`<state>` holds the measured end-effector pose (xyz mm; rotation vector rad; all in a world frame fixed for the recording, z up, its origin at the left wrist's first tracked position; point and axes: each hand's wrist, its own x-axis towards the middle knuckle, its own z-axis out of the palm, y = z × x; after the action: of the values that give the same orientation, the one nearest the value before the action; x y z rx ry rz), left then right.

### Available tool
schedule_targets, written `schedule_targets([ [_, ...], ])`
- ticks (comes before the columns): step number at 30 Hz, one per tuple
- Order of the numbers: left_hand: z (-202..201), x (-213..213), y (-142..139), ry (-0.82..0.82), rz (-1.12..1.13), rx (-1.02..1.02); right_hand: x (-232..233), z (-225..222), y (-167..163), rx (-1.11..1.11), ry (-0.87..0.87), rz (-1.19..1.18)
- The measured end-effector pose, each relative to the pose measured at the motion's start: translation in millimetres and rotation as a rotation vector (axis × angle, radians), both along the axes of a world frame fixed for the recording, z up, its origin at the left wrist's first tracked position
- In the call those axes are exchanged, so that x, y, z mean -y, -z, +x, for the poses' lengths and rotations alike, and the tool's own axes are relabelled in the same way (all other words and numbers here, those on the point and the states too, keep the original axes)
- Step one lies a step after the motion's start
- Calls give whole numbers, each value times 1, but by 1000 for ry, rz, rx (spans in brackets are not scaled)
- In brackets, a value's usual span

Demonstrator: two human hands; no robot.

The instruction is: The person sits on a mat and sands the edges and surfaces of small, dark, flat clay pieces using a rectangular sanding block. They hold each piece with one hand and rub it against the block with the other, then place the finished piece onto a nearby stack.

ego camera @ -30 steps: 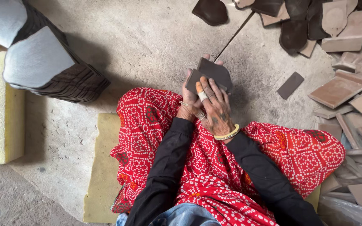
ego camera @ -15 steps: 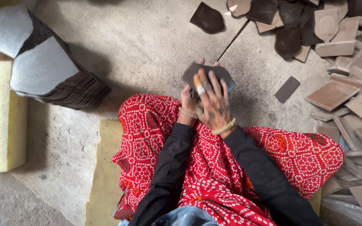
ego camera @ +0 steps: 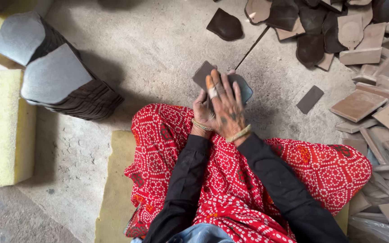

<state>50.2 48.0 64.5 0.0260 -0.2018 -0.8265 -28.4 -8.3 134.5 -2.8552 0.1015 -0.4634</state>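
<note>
A dark grey shaped tile is held over my knees, its far edge pointing away from me. My left hand grips it from underneath at the near left. My right hand lies flat on top of it, fingers spread, with a white bandage on one finger. Most of the tile is hidden under the right hand. Both wrists wear bangles, and my sleeves are black over red patterned cloth.
Two stacks of dark shaped tiles stand at the left beside yellow foam blocks. A thin rod lies ahead. Loose brown and dark tiles pile up at the right, and one small dark piece lies alone.
Both hands stay on the tile. The right hand has slid slightly across its top; the view has shifted a little.
</note>
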Motion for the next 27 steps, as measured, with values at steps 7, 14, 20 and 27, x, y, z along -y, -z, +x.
schedule_targets([
  [7,-5,1,-16,-72,12,178,-5,-4,-7,14,-3,-52],
  [14,1,-8,-25,-11,-121,56,-21,-8,-17,36,-51,-39],
  [20,-2,0,-21,102,-237,-59,-8,3,-16,-20,36,-54],
  [27,-4,-5,-13,88,-278,-156,-16,4,-16,-3,-63,-86],
])
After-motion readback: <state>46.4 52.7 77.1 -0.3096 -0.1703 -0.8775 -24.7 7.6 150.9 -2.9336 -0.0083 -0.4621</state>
